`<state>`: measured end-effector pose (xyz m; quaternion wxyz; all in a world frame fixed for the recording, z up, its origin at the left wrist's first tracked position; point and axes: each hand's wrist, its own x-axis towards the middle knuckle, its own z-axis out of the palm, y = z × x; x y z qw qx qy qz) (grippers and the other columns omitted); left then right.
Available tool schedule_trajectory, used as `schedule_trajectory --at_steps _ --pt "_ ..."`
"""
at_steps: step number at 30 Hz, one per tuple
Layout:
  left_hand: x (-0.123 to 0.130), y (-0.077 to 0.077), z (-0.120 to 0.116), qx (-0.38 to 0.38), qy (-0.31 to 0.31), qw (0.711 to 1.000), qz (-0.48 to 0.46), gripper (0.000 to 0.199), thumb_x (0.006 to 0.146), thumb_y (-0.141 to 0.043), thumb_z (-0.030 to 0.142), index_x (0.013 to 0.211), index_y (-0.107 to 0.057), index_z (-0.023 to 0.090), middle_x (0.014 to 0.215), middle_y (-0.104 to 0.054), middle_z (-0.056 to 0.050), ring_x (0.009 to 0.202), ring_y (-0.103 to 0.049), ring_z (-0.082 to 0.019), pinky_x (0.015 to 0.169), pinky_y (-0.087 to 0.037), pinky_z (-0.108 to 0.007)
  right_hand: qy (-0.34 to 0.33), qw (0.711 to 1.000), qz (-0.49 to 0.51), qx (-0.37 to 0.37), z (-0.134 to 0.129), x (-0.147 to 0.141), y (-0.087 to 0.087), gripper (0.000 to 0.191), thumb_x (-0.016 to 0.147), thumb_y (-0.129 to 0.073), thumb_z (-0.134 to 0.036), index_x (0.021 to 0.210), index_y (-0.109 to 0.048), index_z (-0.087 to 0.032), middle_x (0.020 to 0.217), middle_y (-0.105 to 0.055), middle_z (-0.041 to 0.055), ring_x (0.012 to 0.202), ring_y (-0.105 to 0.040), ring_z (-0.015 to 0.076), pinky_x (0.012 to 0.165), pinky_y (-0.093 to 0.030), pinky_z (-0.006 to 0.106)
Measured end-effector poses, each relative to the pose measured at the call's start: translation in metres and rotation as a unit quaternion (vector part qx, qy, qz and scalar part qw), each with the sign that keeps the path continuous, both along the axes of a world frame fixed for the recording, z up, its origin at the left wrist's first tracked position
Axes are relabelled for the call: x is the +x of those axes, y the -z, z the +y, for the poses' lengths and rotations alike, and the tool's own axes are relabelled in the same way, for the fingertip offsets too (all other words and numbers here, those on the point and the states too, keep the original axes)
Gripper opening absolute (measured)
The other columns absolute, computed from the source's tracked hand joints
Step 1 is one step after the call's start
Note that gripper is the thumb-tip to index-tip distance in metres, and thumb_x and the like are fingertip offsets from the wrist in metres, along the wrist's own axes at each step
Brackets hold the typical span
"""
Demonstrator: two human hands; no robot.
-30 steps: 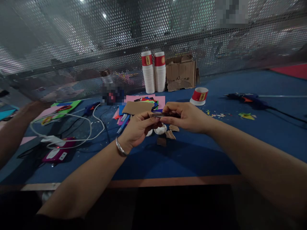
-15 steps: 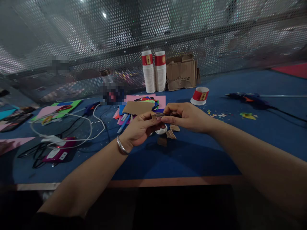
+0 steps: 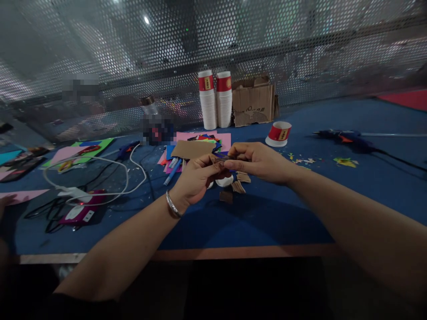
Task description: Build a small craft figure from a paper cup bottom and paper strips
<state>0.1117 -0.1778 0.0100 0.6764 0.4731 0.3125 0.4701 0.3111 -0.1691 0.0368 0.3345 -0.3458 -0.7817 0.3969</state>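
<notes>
My left hand, with a silver bangle at its wrist, has its fingers pinched together above the blue table. My right hand meets it fingertip to fingertip, its thumb and fingers also closed. Something small and dark lies between the fingertips, too hidden to make out. Just below the hands are a white round piece and several torn cardboard pieces. Behind my left hand a brown cardboard sheet rests on coloured papers, with blue pens beside it.
Two stacks of paper cups stand near a cardboard box. A single cup sits upside down. A glue gun lies right; a purple power strip with looped cables lies left. Another person's hand touches pink paper.
Both hands stay nearly in place, with my left wrist shifted slightly right. The brown piece seen between my fingertips before is now harder to see. The other person's hand at far left has moved.
</notes>
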Motion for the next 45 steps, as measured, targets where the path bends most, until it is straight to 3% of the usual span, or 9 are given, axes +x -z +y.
schedule_trajectory --at_steps 7,22,28,34,40,45 --pt "0.001 -0.002 0.001 0.015 -0.011 0.999 -0.035 0.03 0.067 -0.096 0.027 0.075 -0.069 0.015 0.079 -0.073 0.0 0.073 -0.069 -0.012 0.072 -0.053 -0.025 0.01 1.0 -0.006 0.01 0.001 0.002 0.0 0.042 0.09 -0.069 -0.061 0.089 -0.061 -0.019 0.067 -0.054 -0.003 0.061 -0.045 0.0125 0.056 -0.032 0.027" --pt "-0.006 -0.013 -0.001 0.006 0.018 1.0 -0.011 0.031 0.066 -0.097 0.026 0.073 -0.069 0.014 0.074 -0.071 0.001 0.067 -0.067 -0.009 0.066 -0.053 -0.021 0.0 0.999 -0.018 0.041 0.0 0.002 0.0 0.046 0.091 -0.066 -0.063 0.087 -0.065 -0.018 0.073 -0.057 -0.0003 0.065 -0.045 0.013 0.059 -0.033 0.029" --pt "-0.007 -0.017 -0.003 -0.005 -0.008 1.0 -0.019 0.036 0.063 -0.098 0.03 0.073 -0.067 0.015 0.073 -0.066 0.004 0.062 -0.06 -0.005 0.06 -0.049 -0.017 0.002 0.997 0.059 -0.047 0.0 0.0 0.001 0.048 0.086 -0.071 -0.065 0.084 -0.061 -0.019 0.062 -0.044 -0.0064 0.055 -0.034 0.0097 0.052 -0.025 0.027" --pt "-0.004 -0.011 -0.003 0.048 -0.018 0.997 0.05 0.038 0.064 -0.097 0.037 0.07 -0.068 0.014 0.069 -0.062 0.003 0.062 -0.057 -0.007 0.058 -0.043 -0.019 0.004 0.994 0.092 -0.051 0.003 0.001 0.003 0.044 0.078 -0.082 -0.056 0.083 -0.062 -0.018 0.069 -0.054 -0.004 0.06 -0.04 0.0095 0.055 -0.028 0.027" --pt "-0.003 -0.01 -0.003 0.059 -0.009 0.994 0.092 0.035 0.065 -0.096 0.039 0.075 -0.074 0.014 0.069 -0.061 0.002 0.062 -0.052 -0.007 0.058 -0.039 -0.021 -0.011 0.997 0.071 -0.035 0.002 0.002 0.001 0.03 0.08 -0.078 -0.042 0.088 -0.067 -0.015 0.074 -0.06 -0.0008 0.066 -0.047 0.0116 0.061 -0.035 0.028" --pt "0.001 -0.008 -0.005 0.068 -0.019 0.992 0.105 0.035 0.066 -0.094 0.039 0.074 -0.072 0.013 0.065 -0.056 0.003 0.06 -0.046 -0.006 0.057 -0.035 -0.022 0.002 1.0 0.024 0.015 0.002 -0.001 0.005 0.016 0.079 -0.067 -0.032 0.082 -0.063 -0.017 0.068 -0.054 -0.0032 0.063 -0.043 0.0109 0.059 -0.033 0.027"
